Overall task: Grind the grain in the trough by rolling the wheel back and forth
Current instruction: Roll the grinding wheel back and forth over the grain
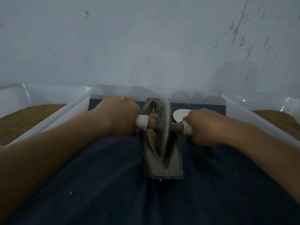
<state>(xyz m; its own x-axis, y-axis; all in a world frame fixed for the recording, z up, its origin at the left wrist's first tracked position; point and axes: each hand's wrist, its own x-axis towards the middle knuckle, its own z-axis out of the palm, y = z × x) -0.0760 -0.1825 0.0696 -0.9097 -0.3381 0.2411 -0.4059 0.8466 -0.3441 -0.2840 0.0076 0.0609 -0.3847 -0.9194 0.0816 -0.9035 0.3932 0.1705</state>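
Observation:
A boat-shaped metal trough (164,169) lies lengthwise on the dark blue cloth in front of me. Tan ground grain (152,138) fills its groove. A grey metal wheel (164,127) stands upright in the groove, near the trough's far half. An axle with white handle ends runs through the wheel. My left hand (120,117) grips the left handle (142,121). My right hand (204,127) grips the right handle (188,128). Both arms reach in from the bottom corners.
A clear plastic bin (48,120) with brown grain stands at the left, and another bin (259,117) with grain at the right. A white spoon-like scoop (180,115) lies behind my right hand. A pale wall rises just beyond the trough.

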